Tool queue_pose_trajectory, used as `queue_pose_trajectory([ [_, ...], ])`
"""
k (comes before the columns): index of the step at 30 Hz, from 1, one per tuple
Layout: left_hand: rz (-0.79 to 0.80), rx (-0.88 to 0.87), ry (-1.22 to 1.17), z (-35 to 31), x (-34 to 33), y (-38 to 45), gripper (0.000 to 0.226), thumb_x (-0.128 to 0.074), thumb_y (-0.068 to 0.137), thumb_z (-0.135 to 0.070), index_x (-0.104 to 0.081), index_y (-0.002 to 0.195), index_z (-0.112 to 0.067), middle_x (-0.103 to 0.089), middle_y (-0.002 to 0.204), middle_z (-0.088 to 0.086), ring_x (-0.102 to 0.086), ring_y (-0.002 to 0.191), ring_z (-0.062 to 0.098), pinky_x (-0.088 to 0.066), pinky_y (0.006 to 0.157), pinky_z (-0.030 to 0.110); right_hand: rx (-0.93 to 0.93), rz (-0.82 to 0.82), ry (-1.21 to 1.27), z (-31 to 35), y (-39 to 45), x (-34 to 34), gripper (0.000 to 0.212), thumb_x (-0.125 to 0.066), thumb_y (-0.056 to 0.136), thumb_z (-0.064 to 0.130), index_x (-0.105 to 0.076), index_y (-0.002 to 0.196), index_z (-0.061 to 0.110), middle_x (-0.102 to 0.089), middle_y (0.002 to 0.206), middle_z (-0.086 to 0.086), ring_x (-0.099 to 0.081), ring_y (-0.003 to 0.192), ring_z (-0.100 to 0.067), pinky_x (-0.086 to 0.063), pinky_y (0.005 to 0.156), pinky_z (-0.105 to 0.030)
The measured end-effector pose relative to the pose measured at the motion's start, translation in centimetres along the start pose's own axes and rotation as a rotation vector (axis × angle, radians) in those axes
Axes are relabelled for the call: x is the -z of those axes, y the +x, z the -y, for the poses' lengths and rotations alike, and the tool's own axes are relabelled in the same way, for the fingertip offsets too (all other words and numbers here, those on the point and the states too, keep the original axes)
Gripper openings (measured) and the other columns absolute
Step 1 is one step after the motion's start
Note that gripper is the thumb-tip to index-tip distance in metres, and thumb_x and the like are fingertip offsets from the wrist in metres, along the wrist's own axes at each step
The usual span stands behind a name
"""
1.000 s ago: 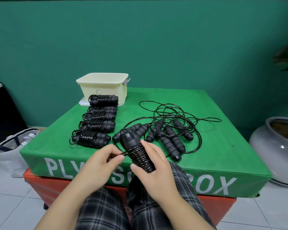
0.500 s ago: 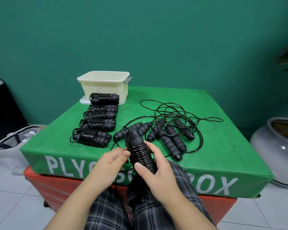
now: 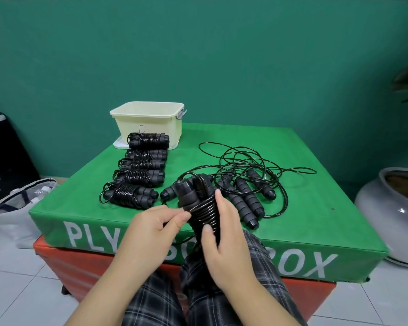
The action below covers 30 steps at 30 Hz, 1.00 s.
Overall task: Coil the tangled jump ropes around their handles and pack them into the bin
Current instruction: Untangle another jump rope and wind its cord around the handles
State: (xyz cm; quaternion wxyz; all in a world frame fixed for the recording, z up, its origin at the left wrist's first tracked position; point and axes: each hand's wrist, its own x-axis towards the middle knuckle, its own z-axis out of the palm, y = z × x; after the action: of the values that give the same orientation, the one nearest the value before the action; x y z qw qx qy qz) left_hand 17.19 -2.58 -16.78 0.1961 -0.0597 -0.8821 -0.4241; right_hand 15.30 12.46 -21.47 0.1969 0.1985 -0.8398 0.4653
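Right hand point(image 3: 224, 245) grips a half-coiled jump rope point(image 3: 199, 208) upright while left hand point(image 3: 156, 228) pinches its cord over the green bench point(image 3: 316, 220).

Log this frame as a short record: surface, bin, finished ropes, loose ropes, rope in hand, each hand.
surface: green plyo box
bin: cream bin, far left of the box top; contents not visible
finished ropes: five coiled bundles in a row in front of the bin
loose ropes: tangled pile at right
rope in hand: partly coiled rope, handles together
left hand: pinches the cord beside the coil
right hand: grips the handles
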Motion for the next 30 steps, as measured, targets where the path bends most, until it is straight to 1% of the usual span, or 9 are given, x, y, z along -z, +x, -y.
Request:
queue_pose_trajectory([
  [3, 0.003, -0.015, 0.003, -0.1, -0.1, -0.1, 0.021, -0.060, 0.084, -0.048, -0.070, 0.069, -0.038, -0.064, 0.072, -0.014, -0.059, 0.078, 0.002, -0.046, 0.068, 0.018, -0.009, 0.002, -0.111, 0.2, 0.0, 0.0, 0.088, -0.053, 0.076, 0.064, 0.001, 0.144, 0.047, -0.023, 0.147, 0.019, -0.021, 0.138, 0.001, -0.026, 0.108, -0.018],
  [6, 0.013, -0.048, 0.045, -0.1, 0.1, -0.2, 0.038, -0.051, 0.082, -0.062, -0.070, 0.079, -0.030, -0.064, 0.071, -0.007, -0.059, 0.078, 0.006, -0.050, 0.073, 0.031, 0.000, 0.001, -0.136, 0.0, 0.1, 0.0, 0.094, -0.064, 0.078, 0.059, 0.006, 0.141, 0.053, -0.029, 0.141, 0.018, -0.030, 0.131, -0.003, -0.038, 0.099, -0.021],
  [10, 0.001, -0.051, 0.066, -0.2, 0.3, 0.0, 0.028, -0.054, 0.085, -0.048, -0.073, 0.079, -0.030, -0.064, 0.077, -0.019, -0.058, 0.081, -0.001, -0.044, 0.068, 0.022, 0.024, -0.007, -0.129, -0.3, 0.1, 0.0, 0.097, -0.066, 0.082, 0.051, 0.015, 0.135, 0.062, -0.028, 0.130, 0.026, -0.032, 0.127, -0.001, -0.036, 0.090, -0.018],
  [12, 0.003, -0.083, 0.103, -0.4, 0.7, 0.1, 0.034, -0.051, 0.079, -0.054, -0.075, 0.081, -0.029, -0.060, 0.085, -0.030, -0.057, 0.080, -0.003, -0.040, 0.065, 0.018, 0.008, 0.002, -0.105, -0.3, 0.1, -0.1, 0.091, -0.066, 0.082, 0.050, 0.006, 0.136, 0.061, -0.026, 0.127, 0.029, -0.034, 0.127, 0.000, -0.035, 0.092, -0.017],
  [15, 0.028, -0.145, 0.168, -0.5, 1.5, 0.3, 0.043, -0.046, 0.079, -0.057, -0.075, 0.087, -0.028, -0.058, 0.085, -0.030, -0.056, 0.076, -0.003, -0.042, 0.063, 0.020, -0.037, 0.026, -0.064, -0.4, 0.3, 0.0, 0.082, -0.067, 0.083, 0.048, -0.009, 0.141, 0.048, -0.024, 0.126, 0.031, -0.036, 0.127, 0.000, -0.035, 0.097, -0.017],
  [18, 0.084, -0.126, 0.141, -0.4, 2.0, 0.3, 0.015, -0.058, 0.091, -0.033, -0.072, 0.095, -0.030, -0.058, 0.088, -0.032, -0.057, 0.083, -0.002, -0.040, 0.068, 0.013, -0.110, -0.002, 0.033, -0.3, 0.6, 0.3, 0.075, -0.068, 0.083, 0.045, -0.013, 0.134, 0.054, -0.028, 0.127, 0.028, -0.038, 0.118, 0.008, -0.035, 0.093, -0.013],
  [22, 0.126, -0.073, 0.159, 0.3, 1.8, 0.7, 0.022, -0.058, 0.091, -0.023, -0.058, 0.083, -0.044, -0.058, 0.082, -0.034, -0.054, 0.083, -0.006, -0.037, 0.066, 0.011, -0.154, 0.014, 0.131, -0.1, 0.5, 0.5, 0.072, -0.068, 0.083, 0.043, -0.015, 0.129, 0.058, -0.030, 0.124, 0.034, -0.032, 0.110, 0.027, -0.035, 0.082, -0.003],
  [26, 0.086, -0.054, 0.114, 1.7, 0.9, 1.0, 0.026, -0.059, 0.091, -0.020, -0.057, 0.074, -0.039, -0.059, 0.080, -0.028, -0.054, 0.076, -0.001, -0.036, 0.062, 0.013, -0.195, 0.059, 0.276, -0.2, 0.4, 0.7, 0.070, -0.067, 0.075, 0.049, -0.029, 0.132, 0.057, -0.038, 0.126, 0.044, -0.036, 0.121, 0.018, -0.035, 0.096, -0.014],
  [30, 0.011, 0.060, -0.149, 2.9, -0.3, 1.2, 0.020, -0.064, 0.087, -0.010, -0.064, 0.081, -0.029, -0.066, 0.081, -0.010, -0.058, 0.074, 0.004, -0.043, 0.068, 0.012, -0.192, 0.099, 0.371, 0.0, 0.1, 0.6, 0.065, -0.065, 0.069, 0.051, -0.039, 0.129, 0.050, -0.053, 0.124, 0.026, -0.049, 0.117, 0.005, -0.039, 0.097, -0.019],
])
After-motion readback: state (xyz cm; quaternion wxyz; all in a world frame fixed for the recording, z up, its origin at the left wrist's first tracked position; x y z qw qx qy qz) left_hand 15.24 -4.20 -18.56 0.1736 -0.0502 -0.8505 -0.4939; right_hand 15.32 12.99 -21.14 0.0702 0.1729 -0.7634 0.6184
